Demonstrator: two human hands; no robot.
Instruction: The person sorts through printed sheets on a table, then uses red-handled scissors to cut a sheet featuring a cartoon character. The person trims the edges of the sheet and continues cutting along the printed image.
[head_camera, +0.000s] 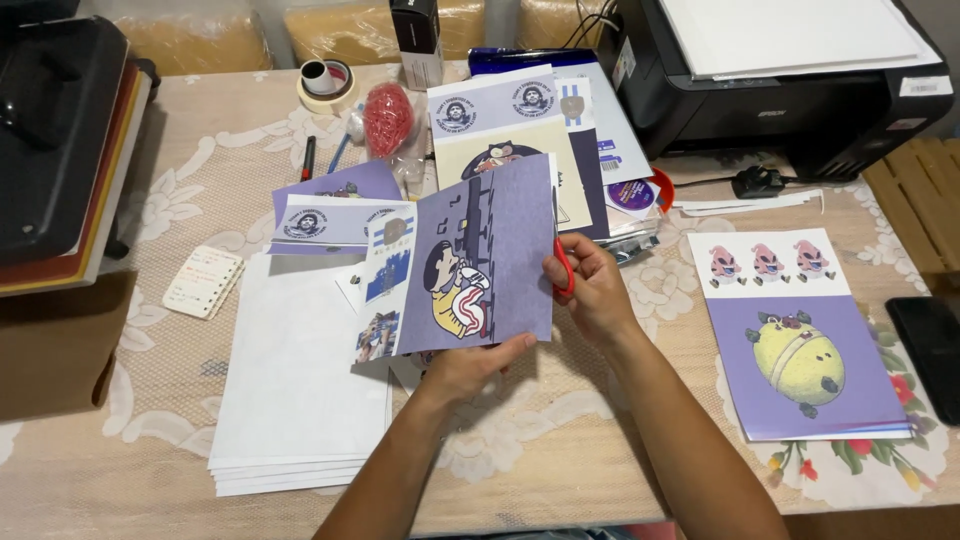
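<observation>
Here, right hand (590, 290) fingers curled shut through the loops of red-handled scissors (562, 262), blade running up along the right edge of a purple printed paper sheet with a cartoon figure in a yellow and red outfit (490, 255); how far the blades are open cannot be told. Left hand (470, 365) pinches the bottom edge of that same sheet, thumb on the front near the lower right corner, other fingers hidden behind the paper. Sheet is held tilted up above the lace-patterned beige tablecloth (200, 190), in the middle of the view, with small photo prints visible along its left strip. Just left and below it, a stack of plain white paper sheets (300, 390) lies flat. Behind the held sheet, more purple and cream printed sheets (505, 120) are spread out, beside a red mesh ball (388, 118) and a roll of tape (327, 85). Right of the hands, well apart, a purple sheet with a yellow round cartoon figure and three pink figures on top (795, 340). Black printer (780, 85) at top right, small white notepad (204, 281) at left, dark phone (930, 340) at far right edge
</observation>
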